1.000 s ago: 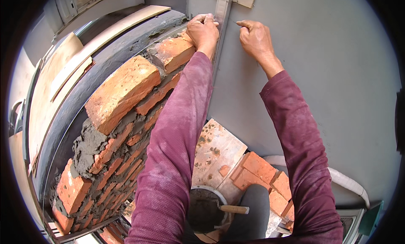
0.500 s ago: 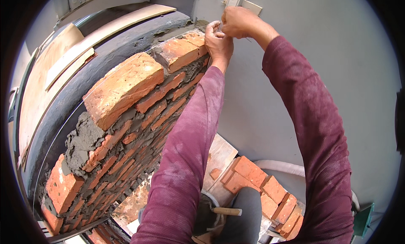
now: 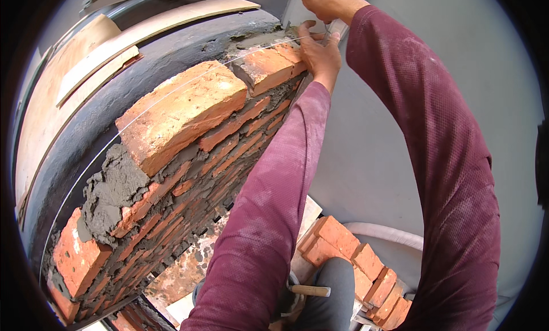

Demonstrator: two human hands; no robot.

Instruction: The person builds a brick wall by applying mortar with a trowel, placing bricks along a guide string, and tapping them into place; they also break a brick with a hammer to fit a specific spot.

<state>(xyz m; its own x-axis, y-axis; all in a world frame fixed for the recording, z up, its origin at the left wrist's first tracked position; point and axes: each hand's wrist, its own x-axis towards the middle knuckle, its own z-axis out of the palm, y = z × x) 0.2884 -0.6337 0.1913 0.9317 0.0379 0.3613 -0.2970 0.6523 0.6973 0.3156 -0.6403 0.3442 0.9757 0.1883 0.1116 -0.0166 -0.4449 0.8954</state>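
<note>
Up at the far end of the brick wall [image 3: 189, 159], a thin white string line [image 3: 171, 90] runs taut along the top course and ends at the person's left hand [image 3: 319, 50], whose grip is pinched on it just past the last brick [image 3: 269, 65]. The right hand [image 3: 326, 2] sits just above, fingers curled together against a pale upright post [image 3: 297, 10]; whether it also holds the string I cannot tell. Loose bricks [image 3: 349, 256] and a wooden-handled tool [image 3: 309, 290] lie well below.
</note>
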